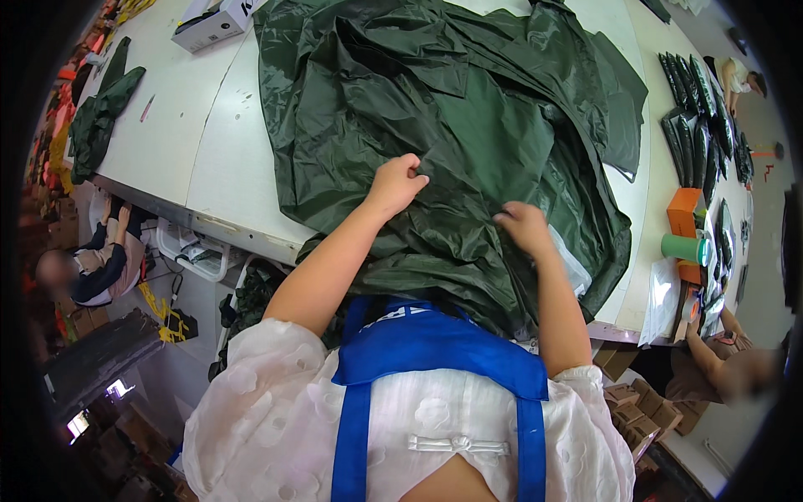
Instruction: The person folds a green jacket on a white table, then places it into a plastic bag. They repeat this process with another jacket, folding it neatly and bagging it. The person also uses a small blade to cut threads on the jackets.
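A large dark green raincoat (493, 125) of thin, shiny fabric lies spread and wrinkled over the white table (180, 125), its near edge bunched against my blue apron. My left hand (396, 186) is closed on the fabric near the middle, thumb and fingers pinched together. To its right and a bit nearer to me, my right hand (527, 227) also pinches the raincoat, with its fingertips partly turned away. Under the raincoat's right side, beside my right wrist, a piece of clear plastic (570, 261) shows.
At the far left stands a white box (213, 27); a small green cloth piece (104, 117) lies by the left edge. Along the right are black packets (687, 125), an orange box (684, 211) and a green cylinder (684, 248). Other people sit at left and lower right.
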